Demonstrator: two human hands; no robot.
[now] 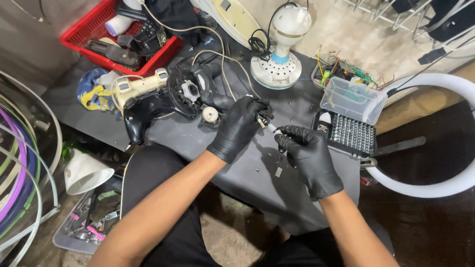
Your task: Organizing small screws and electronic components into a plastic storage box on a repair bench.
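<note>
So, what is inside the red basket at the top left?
The red basket holds a white tube and dark parts. Black cloth covers its far end, hiding what lies beneath.

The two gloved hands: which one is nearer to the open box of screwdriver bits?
The right hand, holding a small tool, lies just beside the bit box. The left hand is farther away, nearer the black controller shell.

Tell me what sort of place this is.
Probably an informal electronics repair spot, worked low to the floor. An open screwdriver bit set lies on the dark mat, a red basket holds spare parts, and both gloved hands, left hand and right hand, work on a small part.
</note>
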